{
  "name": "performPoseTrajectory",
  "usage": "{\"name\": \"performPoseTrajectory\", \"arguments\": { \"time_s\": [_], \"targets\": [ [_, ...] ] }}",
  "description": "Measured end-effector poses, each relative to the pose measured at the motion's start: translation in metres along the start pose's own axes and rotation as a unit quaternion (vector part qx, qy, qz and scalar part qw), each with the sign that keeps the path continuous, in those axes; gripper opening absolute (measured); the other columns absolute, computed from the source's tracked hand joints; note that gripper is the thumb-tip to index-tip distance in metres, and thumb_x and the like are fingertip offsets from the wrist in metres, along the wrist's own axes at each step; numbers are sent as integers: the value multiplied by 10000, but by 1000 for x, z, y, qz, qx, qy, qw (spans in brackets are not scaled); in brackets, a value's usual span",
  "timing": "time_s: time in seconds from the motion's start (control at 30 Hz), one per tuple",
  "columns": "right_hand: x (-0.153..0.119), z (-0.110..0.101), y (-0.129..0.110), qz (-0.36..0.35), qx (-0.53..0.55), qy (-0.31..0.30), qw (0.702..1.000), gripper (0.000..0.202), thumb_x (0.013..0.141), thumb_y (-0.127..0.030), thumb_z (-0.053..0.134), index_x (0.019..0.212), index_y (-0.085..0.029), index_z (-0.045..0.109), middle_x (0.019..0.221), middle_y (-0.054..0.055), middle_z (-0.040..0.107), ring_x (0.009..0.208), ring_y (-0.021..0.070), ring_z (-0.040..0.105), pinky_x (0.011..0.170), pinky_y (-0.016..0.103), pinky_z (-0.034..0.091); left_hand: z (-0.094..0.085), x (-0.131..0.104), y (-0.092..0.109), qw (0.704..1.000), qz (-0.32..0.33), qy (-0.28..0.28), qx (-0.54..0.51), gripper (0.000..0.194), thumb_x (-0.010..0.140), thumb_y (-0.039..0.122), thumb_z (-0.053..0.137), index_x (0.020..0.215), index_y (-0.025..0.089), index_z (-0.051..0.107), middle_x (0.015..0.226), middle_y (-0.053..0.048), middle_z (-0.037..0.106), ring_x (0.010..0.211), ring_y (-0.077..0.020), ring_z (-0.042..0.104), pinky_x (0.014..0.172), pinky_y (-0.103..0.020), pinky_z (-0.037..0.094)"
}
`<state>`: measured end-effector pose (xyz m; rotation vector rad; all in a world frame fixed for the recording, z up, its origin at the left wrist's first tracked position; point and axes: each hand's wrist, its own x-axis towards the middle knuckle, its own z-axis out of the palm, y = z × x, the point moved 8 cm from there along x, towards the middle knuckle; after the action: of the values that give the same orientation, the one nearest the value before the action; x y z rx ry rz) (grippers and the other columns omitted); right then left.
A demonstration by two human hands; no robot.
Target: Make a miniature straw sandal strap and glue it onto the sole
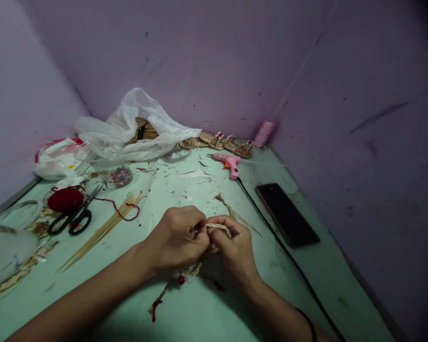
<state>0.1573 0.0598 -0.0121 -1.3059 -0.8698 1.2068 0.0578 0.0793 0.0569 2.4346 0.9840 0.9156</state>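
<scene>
Clock directions are taken from my two hands, with 12 o'clock toward the back wall. The braid point(219, 227) is between my hands, above the table point(128, 285). My left hand point(183, 235) has its fingers curled and pressed together, pinching the left part of the braid; the knuckles partly hide the contact. My right hand point(233, 242) pinches the braid between thumb and index finger; I cannot tell the state of its other fingers. A lower section hangs at 7 o'clock with a red bead point(181, 280) and a red-tied end point(155, 306).

At 12 to 1 o'clock lies the glue gun point(228, 162), nozzle to the left; its black cord point(283, 249) runs down to the right. The phone point(287, 214) lies face up at 2 to 3 o'clock. A pink roll point(264, 133) leans at 1 o'clock, against the wall point(207, 57).

At 9 o'clock are the strips point(105, 232), then the scissors point(76, 217), open slightly, touching the red yarn point(65, 199). The bead tub point(120, 175) is at 10 o'clock. The plastic bag point(146, 137) is at 11 o'clock.
</scene>
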Motion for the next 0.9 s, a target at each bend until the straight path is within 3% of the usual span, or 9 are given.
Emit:
{"name": "performPoseTrajectory", "arguments": {
  "time_s": [0.17,0.43,0.73,0.9],
  "targets": [
    [5,0,7,25,37,-25,999,182,563,-242,695,707,-137,657,622,14,633,564,128,541,559,245,432,4,3,-19,995,-69,-61,-35,134,658,118,470,612,119,596,525,15,547,456,-61,439,446,-172,343],
    [3,6,-1,-4,40,-43,998,215,567,-216,715,733,-169,587,632,-21,613,565,114,541,539,222,442,0,6,-20,967,-150,-191,-76,167,701,201,515,746,118,654,530,21,571,486,-80,484,446,-169,359],
    [-3,13,-12,-20,-35,-56,998,150,583,-212,660,701,-155,587,608,-17,589,541,105,506,510,214,420,-10,12,-6,979,-64,-191,-38,158,678,101,490,636,113,641,573,-3,603,545,-91,510,534,-196,371],
    [-3,12,-14,-24,-55,-46,997,69,575,-197,593,622,-157,562,537,-40,510,492,88,429,473,204,366,-4,11,-11,979,-108,-158,-75,110,604,106,477,575,119,583,504,30,507,475,-70,436,453,-175,322]
  ]
}}
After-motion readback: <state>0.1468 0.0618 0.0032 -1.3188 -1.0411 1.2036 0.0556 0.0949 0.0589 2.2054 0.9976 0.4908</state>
